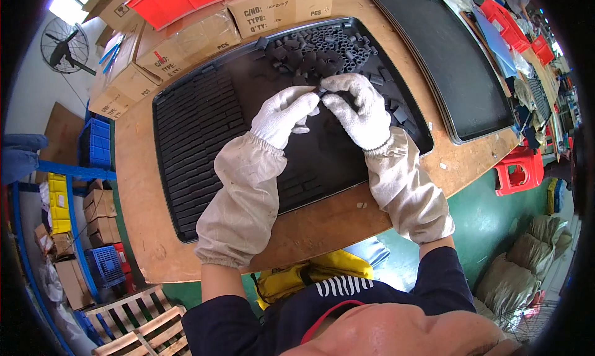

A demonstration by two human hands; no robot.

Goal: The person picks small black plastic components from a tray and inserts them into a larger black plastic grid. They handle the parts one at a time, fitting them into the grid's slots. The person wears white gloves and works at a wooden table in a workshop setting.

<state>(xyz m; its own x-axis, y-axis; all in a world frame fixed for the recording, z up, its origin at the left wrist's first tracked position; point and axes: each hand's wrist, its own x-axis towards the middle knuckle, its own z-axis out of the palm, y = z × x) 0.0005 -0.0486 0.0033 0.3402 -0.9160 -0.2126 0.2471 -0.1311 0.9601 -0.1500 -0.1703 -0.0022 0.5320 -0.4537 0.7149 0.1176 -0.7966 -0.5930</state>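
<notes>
My left hand (284, 115) and my right hand (359, 110), both in white knit gloves, meet over a large black tray (331, 164). Their fingertips pinch a small dark piece (320, 91) between them; most of it is hidden by the gloves. Neat rows of black pieces (195, 123) cover the tray's left side. Beyond my fingers, at the tray's far side, lies a loose heap of black pieces (310, 61), with short black tubes (352, 52) standing on end. More loose pieces (398, 113) lie right of my right hand.
Cardboard boxes (279, 10) and a red bin (180, 3) line the table's (139, 188) far edge. Stacked black trays (446, 65) lie at the right. A red stool (519, 173) stands on the floor at right, and a wooden pallet (139, 322) lies at lower left.
</notes>
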